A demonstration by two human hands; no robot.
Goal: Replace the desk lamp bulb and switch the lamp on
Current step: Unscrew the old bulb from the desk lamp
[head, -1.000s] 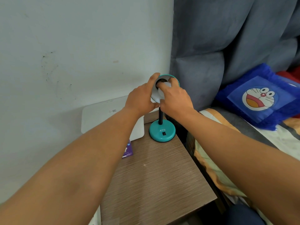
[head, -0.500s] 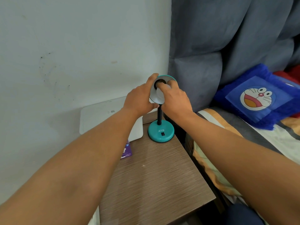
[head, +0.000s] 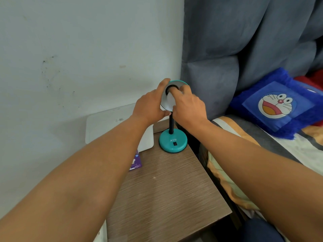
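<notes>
A small desk lamp stands at the back of the bedside table, with a teal round base [head: 173,142], a black stem and a teal-rimmed shade [head: 181,83] tipped towards me. My left hand [head: 150,105] grips the shade's left edge, thumb below and forefinger over the top. My right hand [head: 188,107] reaches into the shade, its fingers closed on a white bulb [head: 170,100] at the dark socket. The hand hides most of the bulb. A black switch [head: 175,144] sits on the front of the base.
The brown wooden table [head: 166,198] ends close in front of me. A flat white box [head: 108,126] leans on the wall at left, with a purple card [head: 136,163] beside it. At right are a grey headboard [head: 218,75] and a bed with a blue cartoon pillow [head: 276,103].
Both hands stay on the lamp head. My right fingers have shifted slightly at the socket, and the view has drifted a little.
</notes>
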